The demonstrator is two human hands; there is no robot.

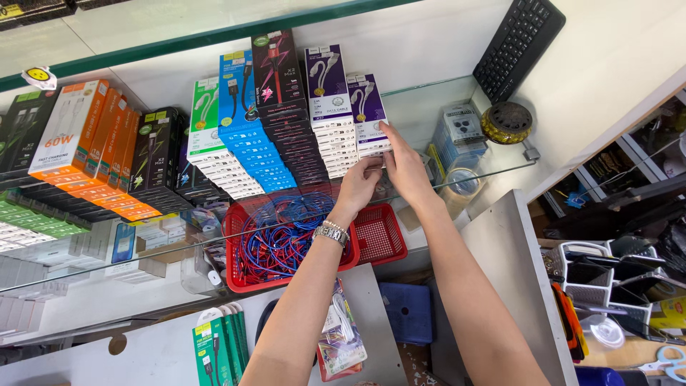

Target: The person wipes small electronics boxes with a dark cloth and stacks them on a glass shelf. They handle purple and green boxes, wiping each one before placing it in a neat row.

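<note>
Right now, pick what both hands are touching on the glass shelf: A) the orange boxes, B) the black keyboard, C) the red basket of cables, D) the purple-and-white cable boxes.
D: the left hand and right hand meet at the purple-and-white cable boxes, at the front of that row.

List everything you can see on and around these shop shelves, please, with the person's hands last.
purple-and-white boxes: two stacked rows, far right of the glass shelf, both hands at them
black-and-red boxes: one row, left of the purple ones
blue boxes: one row, middle of the shelf
green-and-white boxes: one row, left of the blue
orange-and-white boxes: several rows, left part of the shelf
red basket: one, under the glass, full of blue and red cables
keyboard: one, black, upper right
tape roll: one, clear, right end of the shelf
wristwatch: one, silver, left wrist
left hand: touching the front of the purple boxes
right hand: resting on the same boxes
</note>
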